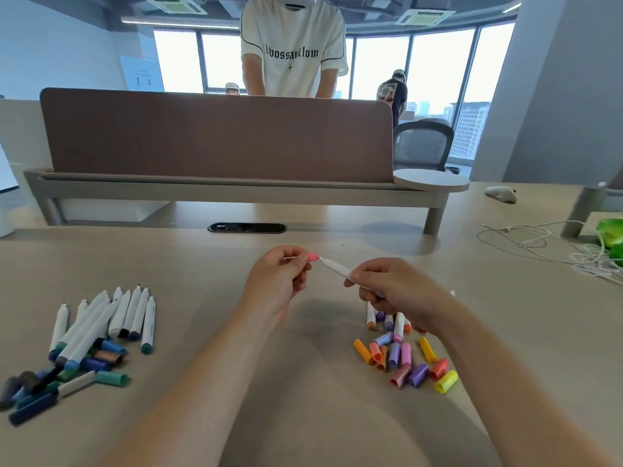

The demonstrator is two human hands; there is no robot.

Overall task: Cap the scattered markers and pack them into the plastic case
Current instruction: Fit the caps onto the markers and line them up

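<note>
While the left hand [279, 279] pinches a pink cap [314, 257] between thumb and fingertips, the right hand [397, 286] grips the barrel of a white marker [337, 268], fingers curled round its rear half. Both are held above the desk [303, 392], just on the near side of the cable slot [246, 228] and slightly to its right. The marker's tip points at the cap's mouth and sits at it; whether it has entered cannot be told.

Step in hand, by my judgement: capping this one marker. The next move calls for lining the tip up with the cap's opening and pressing the two together along the barrel's axis until the cap seats.

Work outstanding is considerable. Nearer than the slot and well to its right, a heap of warm-coloured caps [406, 360] lies loose, with several short markers [387, 320] partly hidden under the right wrist. Nearer than the slot and far to its left lies a fan of white-barrelled markers [111, 318], many uncapped, with blue and green caps [113, 379] scattered among them.

No plastic case is in view, so packing appears not to have started.
</note>
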